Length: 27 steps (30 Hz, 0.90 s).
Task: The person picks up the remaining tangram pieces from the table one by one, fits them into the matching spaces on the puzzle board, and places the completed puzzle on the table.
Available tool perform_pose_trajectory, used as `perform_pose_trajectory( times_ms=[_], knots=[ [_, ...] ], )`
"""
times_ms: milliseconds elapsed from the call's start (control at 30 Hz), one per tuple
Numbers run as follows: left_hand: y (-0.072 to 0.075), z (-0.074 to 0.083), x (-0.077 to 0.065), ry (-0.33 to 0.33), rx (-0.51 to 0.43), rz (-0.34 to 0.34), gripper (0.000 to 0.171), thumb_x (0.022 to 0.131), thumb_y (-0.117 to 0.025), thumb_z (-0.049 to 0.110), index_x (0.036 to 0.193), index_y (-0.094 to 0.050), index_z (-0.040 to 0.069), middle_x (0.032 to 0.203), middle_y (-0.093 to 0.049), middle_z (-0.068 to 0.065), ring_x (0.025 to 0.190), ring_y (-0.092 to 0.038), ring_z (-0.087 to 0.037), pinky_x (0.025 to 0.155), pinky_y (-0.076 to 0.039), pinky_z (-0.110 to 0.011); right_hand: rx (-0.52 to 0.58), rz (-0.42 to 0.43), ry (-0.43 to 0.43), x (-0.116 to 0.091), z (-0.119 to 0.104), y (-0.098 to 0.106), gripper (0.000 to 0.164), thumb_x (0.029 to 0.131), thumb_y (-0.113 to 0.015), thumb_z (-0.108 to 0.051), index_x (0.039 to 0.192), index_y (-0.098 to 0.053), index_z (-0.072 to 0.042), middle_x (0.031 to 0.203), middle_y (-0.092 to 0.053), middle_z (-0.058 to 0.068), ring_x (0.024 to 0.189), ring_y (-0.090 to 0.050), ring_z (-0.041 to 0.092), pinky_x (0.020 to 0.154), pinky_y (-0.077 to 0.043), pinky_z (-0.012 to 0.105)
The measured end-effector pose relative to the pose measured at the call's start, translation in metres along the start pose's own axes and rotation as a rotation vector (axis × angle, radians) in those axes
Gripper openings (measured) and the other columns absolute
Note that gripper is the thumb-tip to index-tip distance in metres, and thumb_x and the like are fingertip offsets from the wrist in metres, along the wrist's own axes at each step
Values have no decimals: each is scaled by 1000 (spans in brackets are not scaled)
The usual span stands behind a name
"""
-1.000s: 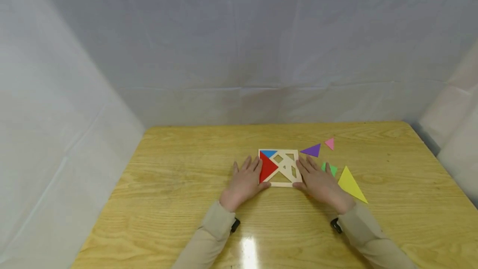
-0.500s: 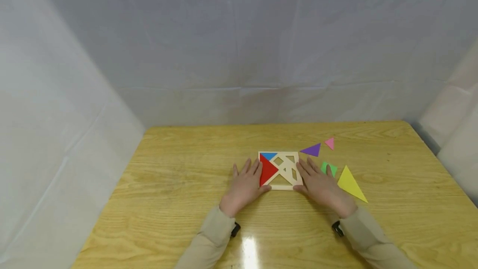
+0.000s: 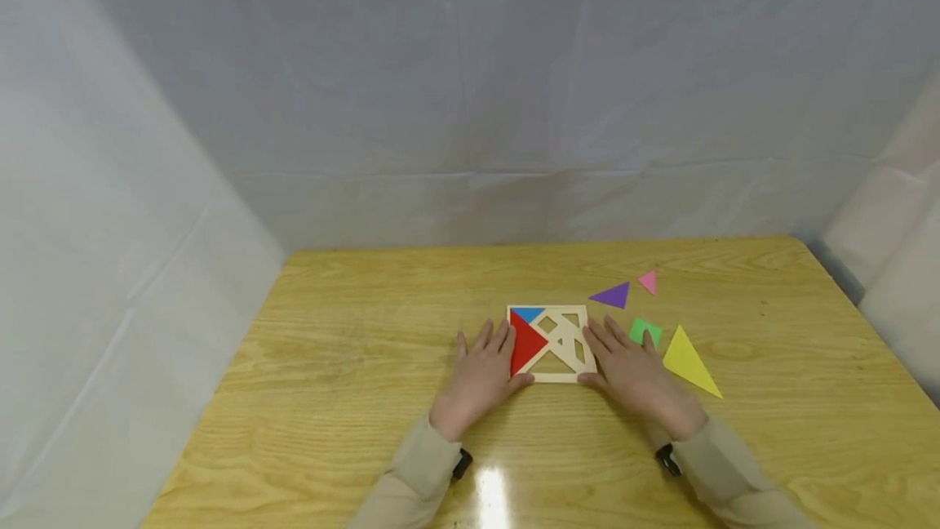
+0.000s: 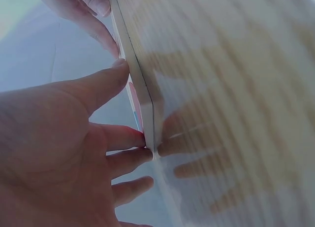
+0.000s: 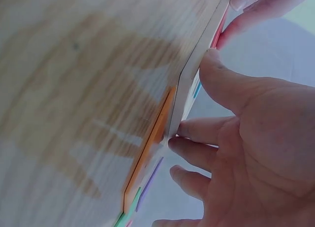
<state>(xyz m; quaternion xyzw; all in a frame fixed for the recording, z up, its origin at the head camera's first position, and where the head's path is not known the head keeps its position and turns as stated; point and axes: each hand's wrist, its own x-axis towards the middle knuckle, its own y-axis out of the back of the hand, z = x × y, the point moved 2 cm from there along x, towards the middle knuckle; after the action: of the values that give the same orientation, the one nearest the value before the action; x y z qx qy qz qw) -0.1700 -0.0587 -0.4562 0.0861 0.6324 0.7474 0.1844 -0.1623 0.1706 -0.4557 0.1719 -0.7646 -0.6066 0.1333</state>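
Observation:
A wooden tangram board (image 3: 556, 378) lies flat on the table, a red triangle (image 3: 525, 343) and a blue triangle (image 3: 527, 313) set in its left part; its other cut-outs show bare wood below. My left hand (image 3: 473, 386) touches the left edge with its fingertips, thumb on the near edge. On the opposite side, my right hand (image 3: 637, 378) rests its fingers against the right edge and its thumb at the near right corner. Both hands' fingers are mostly straight and spread. An orange piece (image 5: 150, 145) lies beside the board in the right wrist view, hidden under my right hand in the head view.
To the right of the board lie a purple triangle (image 3: 612, 295), a small pink triangle (image 3: 649, 282), a green piece (image 3: 640, 330) partly behind a right finger, and a large yellow triangle (image 3: 690, 364). White sheeting (image 3: 470, 129) hangs behind the wooden table (image 3: 352, 333).
The board has slid a little toward me, with both hands moving along at its sides. The red and blue triangles have come with it. The loose coloured pieces stay about where they were.

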Motion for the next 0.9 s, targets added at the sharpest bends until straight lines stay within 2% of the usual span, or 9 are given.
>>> perform_pose_trajectory(
  times_ms=[333, 900],
  knots=[
    [-1, 5, -7, 5, -4, 9, 78, 98, -58, 54, 155, -40, 3, 163, -34, -11, 152, -27, -36, 117, -19, -68, 6, 23, 12, -9, -2, 0, 67, 100, -61, -38, 150, -45, 3, 157, -41, 20, 146, -32, 44, 107, -21, 80],
    [-4, 11, -18, 1, 5, 16, 78, 97, -60, 53, 153, -43, 1, 161, -36, -13, 150, -30, -36, 117, -21, -68, 2, 1, 2, -19, -7, 0, 68, 99, -62, -38, 151, -44, 2, 158, -40, 19, 147, -31, 44, 108, -20, 79]
  ],
)
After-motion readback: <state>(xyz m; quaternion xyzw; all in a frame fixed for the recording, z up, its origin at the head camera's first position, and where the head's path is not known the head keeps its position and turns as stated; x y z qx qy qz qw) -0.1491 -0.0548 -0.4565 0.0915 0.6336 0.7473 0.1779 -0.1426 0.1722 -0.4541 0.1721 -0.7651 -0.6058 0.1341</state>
